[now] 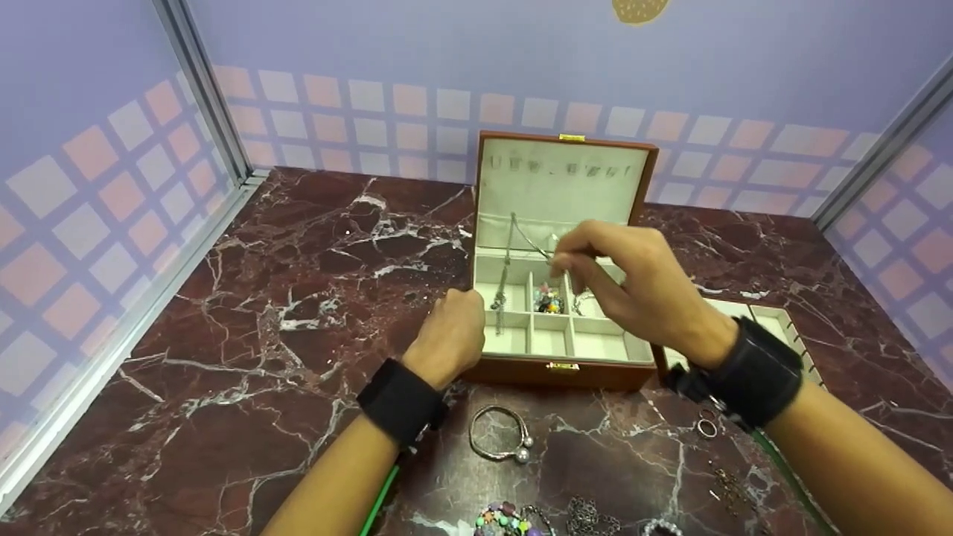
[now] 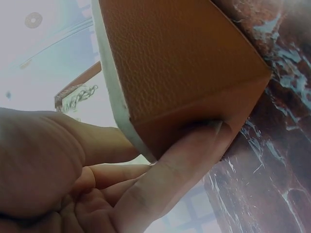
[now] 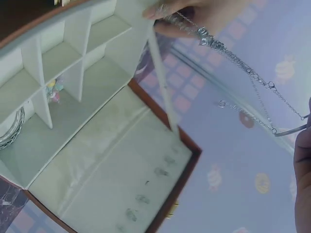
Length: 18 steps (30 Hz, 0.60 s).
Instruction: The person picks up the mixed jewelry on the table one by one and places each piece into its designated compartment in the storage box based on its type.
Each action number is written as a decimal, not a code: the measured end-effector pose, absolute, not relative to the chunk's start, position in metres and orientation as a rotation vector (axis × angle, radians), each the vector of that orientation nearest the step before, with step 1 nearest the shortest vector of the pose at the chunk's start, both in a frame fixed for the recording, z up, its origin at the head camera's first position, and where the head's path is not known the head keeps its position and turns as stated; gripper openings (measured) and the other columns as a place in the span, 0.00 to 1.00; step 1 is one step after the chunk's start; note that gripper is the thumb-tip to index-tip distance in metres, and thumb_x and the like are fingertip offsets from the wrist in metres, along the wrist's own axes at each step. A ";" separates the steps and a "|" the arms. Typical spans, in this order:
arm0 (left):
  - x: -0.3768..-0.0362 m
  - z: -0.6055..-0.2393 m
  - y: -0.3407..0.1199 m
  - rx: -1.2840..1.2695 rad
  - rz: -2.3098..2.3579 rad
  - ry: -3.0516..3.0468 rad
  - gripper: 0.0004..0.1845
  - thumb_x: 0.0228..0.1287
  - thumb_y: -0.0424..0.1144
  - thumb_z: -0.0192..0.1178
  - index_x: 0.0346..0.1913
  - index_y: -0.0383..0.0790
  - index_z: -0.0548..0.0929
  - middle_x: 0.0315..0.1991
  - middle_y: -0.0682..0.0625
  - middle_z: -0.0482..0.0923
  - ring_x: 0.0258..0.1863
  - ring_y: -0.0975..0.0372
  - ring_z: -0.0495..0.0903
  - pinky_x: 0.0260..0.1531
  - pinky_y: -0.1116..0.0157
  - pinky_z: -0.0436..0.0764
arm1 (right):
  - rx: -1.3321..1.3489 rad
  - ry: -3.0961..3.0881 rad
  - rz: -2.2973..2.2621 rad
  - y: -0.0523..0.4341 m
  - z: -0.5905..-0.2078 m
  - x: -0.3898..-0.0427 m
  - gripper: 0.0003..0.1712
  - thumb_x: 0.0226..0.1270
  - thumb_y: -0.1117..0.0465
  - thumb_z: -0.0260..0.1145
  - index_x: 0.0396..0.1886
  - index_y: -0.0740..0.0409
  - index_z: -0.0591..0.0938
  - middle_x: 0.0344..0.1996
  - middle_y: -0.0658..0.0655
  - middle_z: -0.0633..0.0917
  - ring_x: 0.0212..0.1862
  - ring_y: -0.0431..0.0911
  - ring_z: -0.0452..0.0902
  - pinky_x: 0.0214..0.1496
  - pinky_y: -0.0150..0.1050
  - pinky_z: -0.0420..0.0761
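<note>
A brown jewelry box (image 1: 562, 376) with a cream divided interior stands with its lid (image 1: 558, 175) raised. My left hand (image 1: 453, 327) grips its front left corner, one finger along the leather outside (image 2: 194, 53) and others at the rim. Above the compartments, my right hand (image 1: 633, 279) pinches a curved silver bar of a chain necklace (image 1: 508, 257). In the right wrist view, the chain (image 3: 233, 58) stretches from the right fingers towards the left fingertips and overlaps them. Colorful beaded pieces (image 1: 549, 301) lie in a middle compartment, and silver bangles (image 3: 12, 131) in a compartment beside it.
In front of the box lie a bangle with round ends (image 1: 497, 434), a multicolored beaded bracelet (image 1: 502, 519), a chain heap (image 1: 588, 516) and a pearly bracelet (image 1: 661, 527). Rings (image 1: 706, 426) and a cream tray (image 1: 774, 320) are at the right, partly behind my right forearm.
</note>
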State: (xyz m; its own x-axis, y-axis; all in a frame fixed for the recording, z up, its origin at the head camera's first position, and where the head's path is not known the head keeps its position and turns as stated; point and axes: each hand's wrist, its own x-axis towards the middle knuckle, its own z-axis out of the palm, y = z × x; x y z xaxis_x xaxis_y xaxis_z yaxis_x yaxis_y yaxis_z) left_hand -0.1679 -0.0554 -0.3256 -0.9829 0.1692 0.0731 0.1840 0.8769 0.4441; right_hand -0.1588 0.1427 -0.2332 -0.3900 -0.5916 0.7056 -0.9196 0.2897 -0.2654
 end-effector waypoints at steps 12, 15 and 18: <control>-0.168 -0.327 -0.053 -0.253 -0.634 -3.019 0.12 0.52 0.19 0.51 0.35 0.29 0.83 0.38 0.32 0.84 0.37 0.43 0.85 0.36 0.53 0.87 | 1.226 -2.341 0.933 0.129 -0.250 -0.206 0.06 0.70 0.63 0.58 0.36 0.60 0.78 0.27 0.49 0.83 0.22 0.39 0.77 0.32 0.29 0.83; -0.168 -0.326 -0.053 -0.262 -0.640 -3.022 0.12 0.52 0.18 0.52 0.36 0.29 0.83 0.37 0.32 0.84 0.36 0.43 0.86 0.35 0.54 0.87 | 1.207 -2.393 0.942 0.126 -0.256 -0.216 0.06 0.71 0.62 0.57 0.35 0.60 0.78 0.27 0.49 0.83 0.22 0.40 0.78 0.28 0.30 0.82; -0.168 -0.326 -0.053 -0.274 -0.655 -3.023 0.12 0.52 0.18 0.51 0.35 0.29 0.83 0.36 0.32 0.84 0.34 0.44 0.86 0.33 0.55 0.88 | 1.198 -2.454 0.972 0.124 -0.263 -0.224 0.07 0.71 0.62 0.57 0.35 0.61 0.78 0.26 0.50 0.83 0.21 0.41 0.78 0.25 0.30 0.81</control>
State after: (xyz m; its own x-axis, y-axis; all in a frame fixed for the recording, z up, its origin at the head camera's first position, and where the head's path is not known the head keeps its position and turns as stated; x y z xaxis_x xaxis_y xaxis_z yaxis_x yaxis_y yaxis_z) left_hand -0.1678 -0.0534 -0.3259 -0.9838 0.1642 0.0724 0.1794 0.8956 0.4072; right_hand -0.2236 0.1239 -0.2634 -0.6338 -0.6089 0.4770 -0.7704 0.4418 -0.4597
